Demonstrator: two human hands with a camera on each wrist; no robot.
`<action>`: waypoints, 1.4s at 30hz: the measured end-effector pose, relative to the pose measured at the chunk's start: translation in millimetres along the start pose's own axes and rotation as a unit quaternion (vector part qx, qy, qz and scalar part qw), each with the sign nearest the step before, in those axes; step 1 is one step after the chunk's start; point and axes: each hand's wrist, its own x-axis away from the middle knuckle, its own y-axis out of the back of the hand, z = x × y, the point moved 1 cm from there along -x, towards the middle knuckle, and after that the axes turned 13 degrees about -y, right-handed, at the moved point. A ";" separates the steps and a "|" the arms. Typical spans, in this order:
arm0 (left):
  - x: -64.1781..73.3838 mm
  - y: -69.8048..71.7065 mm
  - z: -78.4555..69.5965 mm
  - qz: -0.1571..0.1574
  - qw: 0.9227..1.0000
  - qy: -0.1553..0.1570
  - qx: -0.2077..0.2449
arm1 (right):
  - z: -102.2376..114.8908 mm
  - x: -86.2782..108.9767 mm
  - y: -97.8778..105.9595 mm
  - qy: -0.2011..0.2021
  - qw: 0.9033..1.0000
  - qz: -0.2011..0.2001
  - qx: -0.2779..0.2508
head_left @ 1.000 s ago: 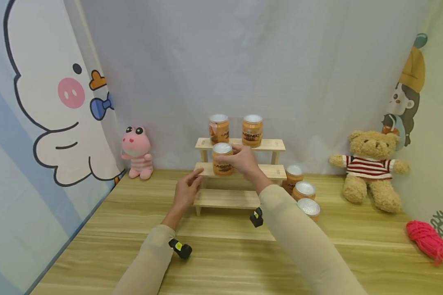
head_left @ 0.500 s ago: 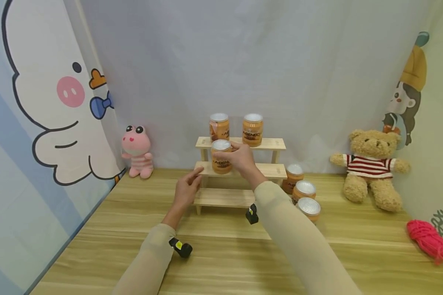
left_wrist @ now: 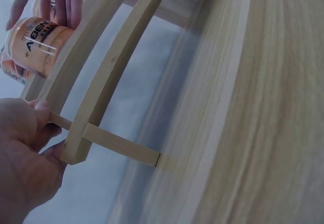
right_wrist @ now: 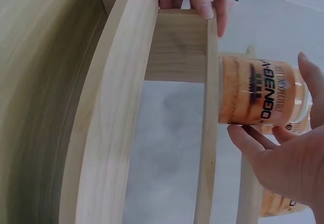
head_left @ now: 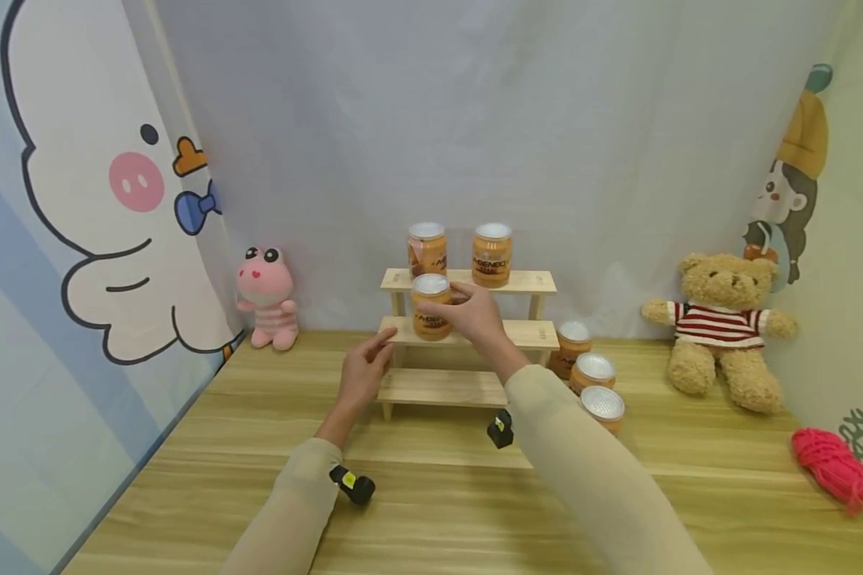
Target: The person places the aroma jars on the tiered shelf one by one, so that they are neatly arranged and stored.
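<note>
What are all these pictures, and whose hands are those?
Those hands belong to a person; there's no robot here. The wide pictures come from a camera worn on the person's head, looking down. The other two come from cameras on the wrists, so they see the work close up.

The right hand holds an orange jar at the middle shelf of a little wooden stand. The left hand holds the stand's left end. Two jars stand on the top shelf.

On the table are three more jars, a pink toy, a teddy bear and some pink yarn.
</note>
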 end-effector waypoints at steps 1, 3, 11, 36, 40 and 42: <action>0.1 -0.5 -0.3 0.001 1.000 0.001 0.002 | -0.7 3.5 2.9 -0.004 1.000 0.000 0.000; 0.1 -0.7 -0.6 0.001 1.000 0.005 0.008 | -2.0 10.7 9.2 -0.013 1.000 0.003 -0.001; 1.4 0.3 -4.8 0.003 1.000 0.010 0.006 | -19.1 40.3 42.4 -0.015 1.000 0.015 0.012; 1.2 1.4 -3.7 0.008 0.999 0.030 0.012 | -77.2 95.4 185.9 0.053 0.993 -0.001 0.109; 2.6 1.2 -2.2 0.009 1.000 0.028 0.007 | -83.1 97.1 204.1 0.048 0.987 0.028 0.152; 2.0 0.4 -1.5 0.009 1.000 0.024 0.007 | -85.1 98.6 210.3 0.046 0.985 0.049 0.158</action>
